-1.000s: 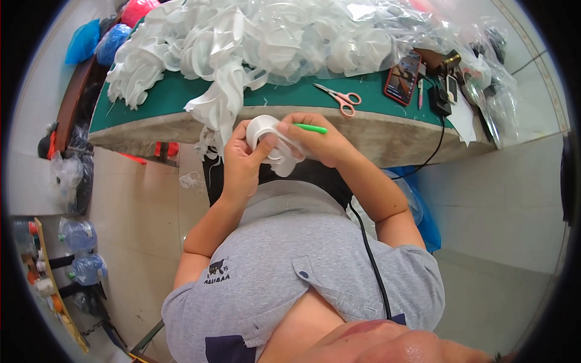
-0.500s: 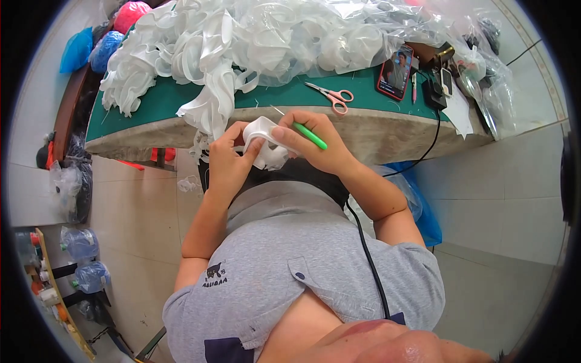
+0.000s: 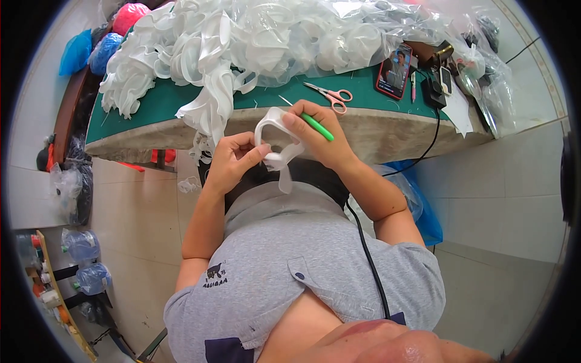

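A curved white strip, soft-looking and bent into a loop, is held between my two hands in front of the table edge. My left hand pinches its lower left side between thumb and fingers. At the upper right, my right hand grips the strip with thumb and fingertips. The same hand also keeps a green-handled tool with a thin metal point, which sticks out toward the table; its exact kind I cannot make out. A loose end of the strip hangs below the loop.
White wavy strips lie heaped on the green-topped table, some under clear plastic and some drooping over its edge. Pink-handled scissors rest near that edge. Right of them are a red-cased phone, a pen and a black charger.
The white strip has been turned and spread into a wider loop, with an end now hanging down. My left hand has moved slightly lower; the right hand and tool have shifted a little right.
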The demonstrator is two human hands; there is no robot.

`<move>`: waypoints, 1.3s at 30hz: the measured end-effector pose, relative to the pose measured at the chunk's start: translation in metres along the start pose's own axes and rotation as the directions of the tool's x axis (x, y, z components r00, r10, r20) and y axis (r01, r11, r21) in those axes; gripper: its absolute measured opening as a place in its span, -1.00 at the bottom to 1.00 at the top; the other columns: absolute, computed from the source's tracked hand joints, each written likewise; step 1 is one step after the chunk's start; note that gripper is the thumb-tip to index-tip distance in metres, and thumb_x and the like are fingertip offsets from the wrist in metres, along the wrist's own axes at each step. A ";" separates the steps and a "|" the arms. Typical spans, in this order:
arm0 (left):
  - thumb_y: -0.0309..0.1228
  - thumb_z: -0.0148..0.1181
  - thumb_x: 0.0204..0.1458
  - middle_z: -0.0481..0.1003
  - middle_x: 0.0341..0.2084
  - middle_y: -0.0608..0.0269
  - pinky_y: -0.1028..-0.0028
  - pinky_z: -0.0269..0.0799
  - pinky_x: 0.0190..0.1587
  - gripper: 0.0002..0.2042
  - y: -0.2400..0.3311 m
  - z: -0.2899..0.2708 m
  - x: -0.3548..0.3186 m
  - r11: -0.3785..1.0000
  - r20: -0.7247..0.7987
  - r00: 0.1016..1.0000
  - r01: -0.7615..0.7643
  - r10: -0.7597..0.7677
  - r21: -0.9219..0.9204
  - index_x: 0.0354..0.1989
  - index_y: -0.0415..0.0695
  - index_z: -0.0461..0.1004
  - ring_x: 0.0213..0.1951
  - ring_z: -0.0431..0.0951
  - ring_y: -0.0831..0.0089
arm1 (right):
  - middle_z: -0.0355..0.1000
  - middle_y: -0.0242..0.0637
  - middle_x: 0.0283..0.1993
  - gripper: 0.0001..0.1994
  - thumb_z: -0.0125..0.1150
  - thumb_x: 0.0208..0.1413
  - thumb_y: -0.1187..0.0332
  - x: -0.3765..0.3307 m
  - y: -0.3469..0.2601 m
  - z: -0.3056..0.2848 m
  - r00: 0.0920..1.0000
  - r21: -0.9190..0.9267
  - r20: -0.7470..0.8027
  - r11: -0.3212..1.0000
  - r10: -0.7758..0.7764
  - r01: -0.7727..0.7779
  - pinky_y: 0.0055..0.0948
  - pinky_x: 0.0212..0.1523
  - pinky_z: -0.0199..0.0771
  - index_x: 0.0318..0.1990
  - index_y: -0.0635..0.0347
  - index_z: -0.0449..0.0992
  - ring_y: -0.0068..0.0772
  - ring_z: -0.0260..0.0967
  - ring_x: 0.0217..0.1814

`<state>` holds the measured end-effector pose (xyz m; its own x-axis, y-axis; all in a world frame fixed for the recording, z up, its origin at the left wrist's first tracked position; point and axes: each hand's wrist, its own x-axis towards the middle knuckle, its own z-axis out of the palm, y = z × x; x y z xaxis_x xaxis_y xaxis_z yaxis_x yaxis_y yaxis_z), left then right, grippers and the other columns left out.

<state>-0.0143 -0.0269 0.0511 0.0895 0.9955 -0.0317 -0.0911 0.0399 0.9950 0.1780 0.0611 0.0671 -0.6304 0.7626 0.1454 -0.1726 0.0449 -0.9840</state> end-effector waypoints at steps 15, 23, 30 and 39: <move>-0.62 0.06 -0.05 0.48 -0.26 0.18 0.47 0.36 -0.05 -0.72 -0.014 0.005 0.009 0.947 -0.035 0.959 -0.284 0.282 -0.148 -0.11 -0.30 0.38 -0.20 0.49 0.49 | 0.43 -0.26 -0.31 -0.85 0.17 0.11 0.37 0.015 0.014 -0.007 0.921 -0.481 0.086 0.794 -0.379 0.372 -0.55 -0.16 0.28 -0.27 0.28 0.47 -0.53 0.28 -0.21; -0.48 0.10 0.09 0.49 -0.35 0.21 0.50 0.42 -0.22 -0.76 -0.014 0.006 0.002 0.950 0.032 0.972 -0.219 0.232 -0.223 -0.09 -0.34 0.40 -0.37 0.51 0.52 | 0.43 -0.30 -0.34 -0.88 0.15 0.12 0.41 0.013 0.015 -0.003 0.958 -0.337 0.048 0.898 -0.283 0.283 -0.52 -0.21 0.32 -0.26 0.28 0.46 -0.48 0.31 -0.27; -0.34 -0.03 0.22 0.51 -0.30 0.16 0.47 0.45 -0.17 -0.73 -0.017 0.003 0.005 0.935 -0.015 0.951 -0.306 0.308 -0.179 -0.08 -0.31 0.40 -0.28 0.53 0.45 | 0.39 -0.50 -0.36 -0.85 0.12 0.18 0.36 0.008 0.007 -0.003 0.987 -0.193 0.032 0.968 -0.156 0.159 -0.70 -0.26 0.26 -0.25 0.27 0.46 -0.76 0.24 -0.31; -0.39 -0.18 0.25 0.28 0.15 -0.01 0.12 0.40 0.08 -0.65 0.006 0.023 -0.001 0.660 0.083 0.996 0.076 -0.021 -0.747 0.19 -0.18 0.17 0.10 0.39 0.12 | 0.43 -0.47 -0.35 -0.80 0.11 0.19 0.27 0.001 0.010 -0.011 0.975 0.245 0.012 0.945 0.221 -0.217 -0.67 -0.34 0.39 -0.18 0.21 0.48 -0.72 0.37 -0.34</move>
<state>0.0083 -0.0296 0.0596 0.1739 0.9838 -0.0443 -0.7943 0.1667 0.5842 0.1837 0.0696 0.0560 -0.6616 0.7461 -0.0746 -0.2115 -0.2811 -0.9361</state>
